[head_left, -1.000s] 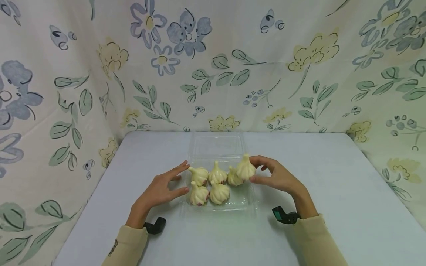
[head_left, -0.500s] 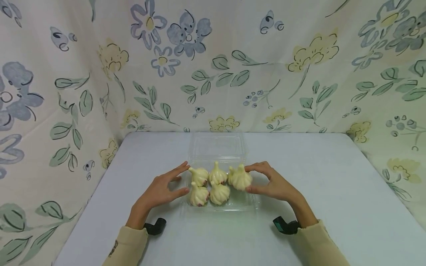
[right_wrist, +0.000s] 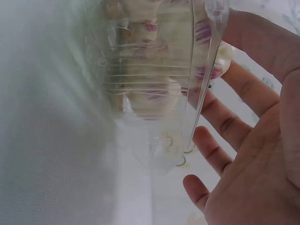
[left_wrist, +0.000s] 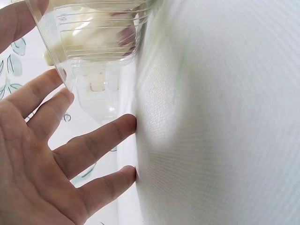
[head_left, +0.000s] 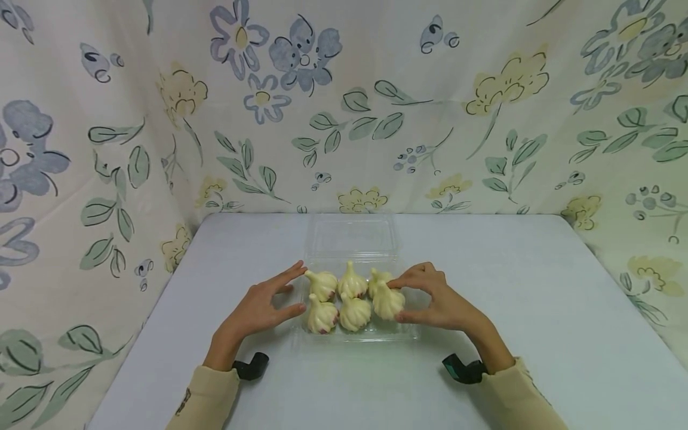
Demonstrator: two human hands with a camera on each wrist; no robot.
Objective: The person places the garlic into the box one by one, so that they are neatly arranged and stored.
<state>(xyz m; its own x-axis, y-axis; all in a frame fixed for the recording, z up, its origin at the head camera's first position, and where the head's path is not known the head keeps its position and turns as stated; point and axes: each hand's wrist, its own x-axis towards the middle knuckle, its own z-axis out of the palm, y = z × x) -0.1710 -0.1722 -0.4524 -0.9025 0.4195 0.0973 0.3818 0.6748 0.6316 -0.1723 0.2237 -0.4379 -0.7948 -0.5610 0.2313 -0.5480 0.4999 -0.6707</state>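
Observation:
A clear plastic clamshell box [head_left: 359, 337] stands in the middle of the table, holding several pale garlic bulbs [head_left: 321, 285]. My right hand [head_left: 442, 300] pinches another garlic bulb [head_left: 388, 301] between thumb and fingers at the box's front right corner, in front of the back right bulb [head_left: 376, 280]. At the opposite side, my left hand [head_left: 263, 304] has thumb and fingers spread along the left rim, holding no bulb. The left wrist view shows two of its fingertips [left_wrist: 129, 123] down by the table surface. Purple streaks on bulbs show through the wall [right_wrist: 150, 89] in the right wrist view.
The box's hinged lid [head_left: 350, 236] lies open behind it, toward the back of the table. A white tabletop [head_left: 516, 263] stretches to both sides. Floral curtain [head_left: 344, 119] hangs along the back and left. Black wrist cameras [head_left: 464, 368] sit under both wrists.
My right hand has brought its garlic bulb down and toward me, from the box's right back edge to the front right corner. The left hand has stayed in place.

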